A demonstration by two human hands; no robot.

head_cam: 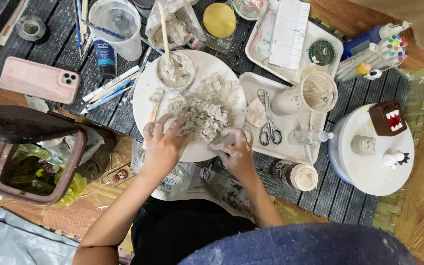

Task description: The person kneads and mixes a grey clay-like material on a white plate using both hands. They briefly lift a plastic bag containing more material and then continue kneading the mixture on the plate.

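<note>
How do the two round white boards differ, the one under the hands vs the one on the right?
The centre round board carries a pile of grey clay and a small bowl of clay; the right round board holds three small figurines, one brown. Both hands, left and right, work at the centre board; none touch the right one. The centre board is smeared grey, the right mostly clean. Both are round and white.
</note>
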